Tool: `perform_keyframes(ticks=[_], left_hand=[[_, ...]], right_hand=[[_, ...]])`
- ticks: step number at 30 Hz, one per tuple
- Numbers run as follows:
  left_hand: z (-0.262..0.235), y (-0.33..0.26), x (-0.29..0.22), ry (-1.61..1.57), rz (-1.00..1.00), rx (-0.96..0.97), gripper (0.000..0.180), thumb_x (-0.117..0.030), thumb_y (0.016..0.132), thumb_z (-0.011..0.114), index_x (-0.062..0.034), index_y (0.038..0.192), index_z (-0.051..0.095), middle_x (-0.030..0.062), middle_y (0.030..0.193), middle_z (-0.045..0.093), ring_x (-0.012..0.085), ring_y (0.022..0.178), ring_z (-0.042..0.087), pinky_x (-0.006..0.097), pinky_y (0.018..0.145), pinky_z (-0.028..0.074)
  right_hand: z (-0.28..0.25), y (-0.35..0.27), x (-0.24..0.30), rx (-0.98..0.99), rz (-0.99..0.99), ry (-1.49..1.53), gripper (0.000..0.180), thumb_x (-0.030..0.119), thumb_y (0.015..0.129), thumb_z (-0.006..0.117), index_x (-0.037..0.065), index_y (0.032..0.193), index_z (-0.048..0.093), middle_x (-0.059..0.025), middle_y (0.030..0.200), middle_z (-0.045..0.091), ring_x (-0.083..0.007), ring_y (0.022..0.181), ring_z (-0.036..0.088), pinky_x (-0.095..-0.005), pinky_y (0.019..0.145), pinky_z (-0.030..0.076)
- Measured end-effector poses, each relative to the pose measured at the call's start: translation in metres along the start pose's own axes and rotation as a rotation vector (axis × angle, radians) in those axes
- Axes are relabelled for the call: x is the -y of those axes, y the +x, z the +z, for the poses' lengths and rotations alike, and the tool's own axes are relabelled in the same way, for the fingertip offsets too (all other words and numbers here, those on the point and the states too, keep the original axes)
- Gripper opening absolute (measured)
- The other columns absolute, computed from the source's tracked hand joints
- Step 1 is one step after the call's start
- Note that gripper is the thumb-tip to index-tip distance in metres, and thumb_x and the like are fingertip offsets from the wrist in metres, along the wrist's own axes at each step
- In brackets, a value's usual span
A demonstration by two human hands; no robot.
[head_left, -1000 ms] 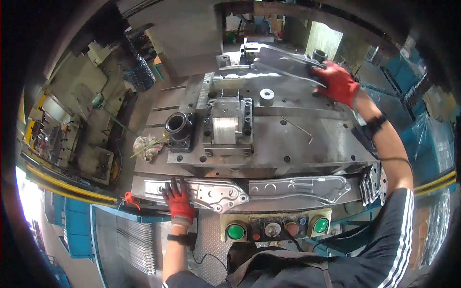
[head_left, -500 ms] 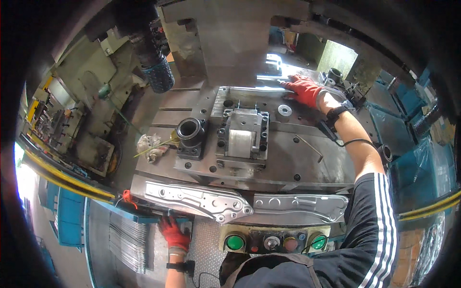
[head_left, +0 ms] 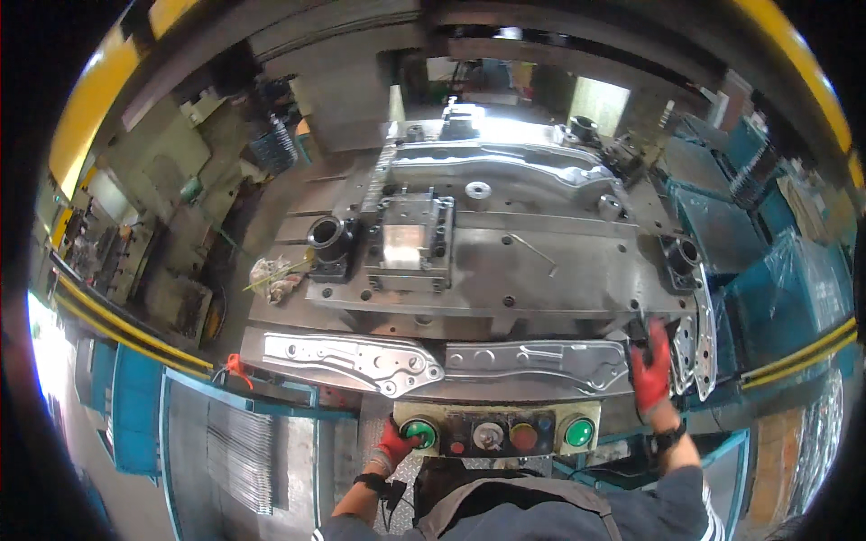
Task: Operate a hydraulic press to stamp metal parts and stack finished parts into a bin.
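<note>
My left hand (head_left: 397, 444), in a red glove, is at the left green push button (head_left: 418, 435) on the control panel, with a finger on the button's face and nothing held. Motion smears my right hand (head_left: 651, 368), also red-gloved. It is just past the right end of a silver stamped metal panel (head_left: 541, 362), and I cannot make out its fingers or whether it holds anything. A second stamped panel (head_left: 352, 359) lies left of the first along the front ledge. Farther back, another long formed panel (head_left: 505, 158) rests on the press die (head_left: 568, 279).
A steel die block (head_left: 408, 243) and a black guide bushing (head_left: 330, 242) stand on the left of the die. A hex key (head_left: 534, 254) and a washer-like ring (head_left: 478, 190) lie on it. A blue-framed rack of metal parts (head_left: 239, 460) stands front left; the right green button (head_left: 579, 433) is on the panel.
My right hand has come from the back of the die to the front right. My left hand has moved from beside the parts rack to the left green button. The view has shifted.
</note>
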State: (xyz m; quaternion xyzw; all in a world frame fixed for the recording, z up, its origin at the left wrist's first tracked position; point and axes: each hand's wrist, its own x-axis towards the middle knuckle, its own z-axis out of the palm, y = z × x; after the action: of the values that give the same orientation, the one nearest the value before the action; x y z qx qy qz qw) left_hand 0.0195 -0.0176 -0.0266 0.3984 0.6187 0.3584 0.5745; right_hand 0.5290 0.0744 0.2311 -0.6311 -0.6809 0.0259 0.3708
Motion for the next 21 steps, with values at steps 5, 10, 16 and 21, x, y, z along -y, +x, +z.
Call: perform_keyframes(ticks=[5, 10, 16, 21], left_hand=[[0.006, 0.019, -0.008, 0.127, 0.043, 0.074, 0.075, -0.002, 0.069, 0.077, -0.0022, 0.131, 0.035, 0.0116, 0.125, 0.056, 0.0222, 0.113, 0.056, 0.035, 0.098, 0.048], [0.009, 0.002, -0.032, 0.298, 0.014, -0.024, 0.077, 0.0, 0.068, 0.077, -0.0004, 0.133, 0.036, 0.0124, 0.128, 0.055, 0.0229, 0.115, 0.056, 0.035, 0.1, 0.046], [0.009, 0.002, -0.019, 0.249, 0.088, -0.106, 0.079, -0.005, 0.067, 0.08, 0.0017, 0.133, 0.038, 0.0145, 0.127, 0.057, 0.0241, 0.116, 0.056, 0.035, 0.098, 0.047], [-0.012, 0.008, 0.012, 0.441, 0.201, -0.075, 0.073, -0.018, 0.068, 0.084, 0.0023, 0.127, 0.046, 0.0166, 0.123, 0.06, 0.0241, 0.112, 0.059, 0.036, 0.095, 0.048]], right_hand=[[0.078, -0.242, -0.172, 0.161, 0.706, 0.128, 0.059, 0.026, 0.086, 0.069, -0.001, 0.134, 0.048, -0.0207, 0.128, 0.057, -0.0322, 0.117, 0.056, -0.0412, 0.096, 0.046], [0.108, -0.224, -0.113, 0.327, 0.66, 0.461, 0.063, 0.019, 0.076, 0.08, -0.002, 0.126, 0.05, -0.0158, 0.122, 0.062, -0.0259, 0.11, 0.061, -0.0377, 0.092, 0.049], [0.112, -0.226, -0.117, 0.397, 0.657, 0.222, 0.062, 0.025, 0.075, 0.081, -0.004, 0.121, 0.051, -0.0206, 0.118, 0.062, -0.032, 0.109, 0.061, -0.0417, 0.091, 0.049], [0.093, -0.207, -0.083, 0.375, 0.698, 0.323, 0.069, 0.034, 0.074, 0.081, -0.005, 0.121, 0.05, -0.0249, 0.115, 0.062, -0.0409, 0.107, 0.06, -0.045, 0.088, 0.049]])
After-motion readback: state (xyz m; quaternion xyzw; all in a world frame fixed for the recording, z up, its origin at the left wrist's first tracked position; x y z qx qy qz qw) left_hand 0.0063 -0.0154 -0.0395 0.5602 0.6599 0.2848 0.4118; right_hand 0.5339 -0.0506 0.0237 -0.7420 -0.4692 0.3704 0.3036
